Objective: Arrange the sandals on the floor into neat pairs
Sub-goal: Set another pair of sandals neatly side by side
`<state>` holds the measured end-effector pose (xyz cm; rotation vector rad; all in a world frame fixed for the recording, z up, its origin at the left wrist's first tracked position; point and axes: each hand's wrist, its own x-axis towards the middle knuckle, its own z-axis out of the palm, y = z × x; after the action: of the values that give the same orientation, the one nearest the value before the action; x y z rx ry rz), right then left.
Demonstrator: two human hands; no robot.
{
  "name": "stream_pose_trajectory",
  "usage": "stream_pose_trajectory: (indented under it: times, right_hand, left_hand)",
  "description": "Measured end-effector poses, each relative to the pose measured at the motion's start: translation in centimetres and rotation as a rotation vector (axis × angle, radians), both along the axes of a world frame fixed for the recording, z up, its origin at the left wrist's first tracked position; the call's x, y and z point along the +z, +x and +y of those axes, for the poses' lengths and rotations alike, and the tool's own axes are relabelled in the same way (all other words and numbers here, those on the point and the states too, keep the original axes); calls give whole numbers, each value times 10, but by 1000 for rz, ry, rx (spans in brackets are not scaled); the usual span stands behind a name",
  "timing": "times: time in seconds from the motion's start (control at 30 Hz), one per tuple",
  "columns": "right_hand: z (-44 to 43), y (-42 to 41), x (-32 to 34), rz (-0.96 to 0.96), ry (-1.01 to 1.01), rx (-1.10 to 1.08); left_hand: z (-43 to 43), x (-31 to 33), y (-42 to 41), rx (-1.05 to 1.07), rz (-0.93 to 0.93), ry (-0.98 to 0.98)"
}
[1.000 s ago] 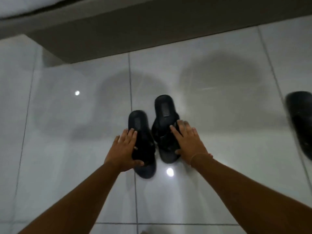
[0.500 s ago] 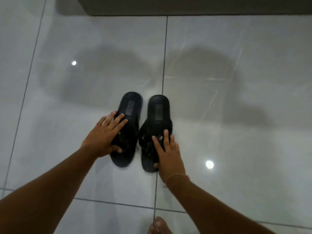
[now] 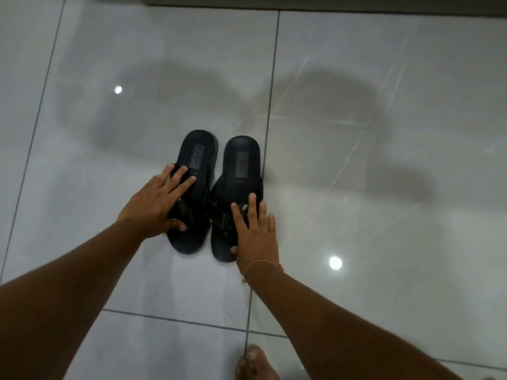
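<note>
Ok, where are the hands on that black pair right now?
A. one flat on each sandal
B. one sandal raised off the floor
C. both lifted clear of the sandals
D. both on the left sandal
A: the left hand lies flat on the left sandal and the right hand on the right sandal, both sandals side by side on the tiled floor.

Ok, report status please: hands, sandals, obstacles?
Left hand flat on left sandal. Right hand flat on right sandal. Sandals side by side. No obstacles on floor.

Glossy pale grey tiled floor [image 3: 384, 187] with dark grout lines [image 3: 270, 105], two bright ceiling-light reflections [image 3: 335, 262], soft shadows across the tiles, dark base of furniture or wall [image 3: 329, 2] along the top edge
</note>
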<state>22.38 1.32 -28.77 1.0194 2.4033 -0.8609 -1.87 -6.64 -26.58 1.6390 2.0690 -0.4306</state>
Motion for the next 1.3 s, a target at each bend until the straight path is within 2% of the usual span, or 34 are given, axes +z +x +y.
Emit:
stream_pose_trajectory:
  times: [0.1, 0.2, 0.27, 0.33, 0.5, 0.67, 0.8, 0.87, 1.0, 1.13, 1.3]
  right_hand:
    - [1, 4, 6, -13, 39, 43]
    - [3, 31, 20, 65, 76, 55]
    - [9, 70, 35, 104, 108, 38]
    - [31, 131, 46, 49, 140, -21]
    - [149, 334, 72, -162, 246, -241]
    - [301, 527, 91, -354, 447, -335]
    - [381, 621, 79, -569, 358, -309]
    - [396, 642, 67, -573, 261, -325]
    - [390, 648, 45, -358, 26, -482]
    - [372, 644, 31, -284, 64, -546]
    - [375, 639, 33, -278, 73, -503]
  left_hand:
    - [-2, 10, 1, -24, 64, -24]
    - [4, 31, 26, 9, 100, -5]
    - [16, 48, 56, 61, 93, 49]
    - [42, 60, 104, 55, 32, 106]
    - [151, 64, 281, -100, -212, 185]
    - [295, 49, 490, -213, -418, 294]
    - [389, 28, 615, -147, -475, 298]
    - [416, 14, 648, -141, -446, 251]
    - [423, -13, 661, -293, -296, 180]
    - [415, -15, 651, -356, -287, 198]
    - [414, -14, 648, -419, -257, 170]
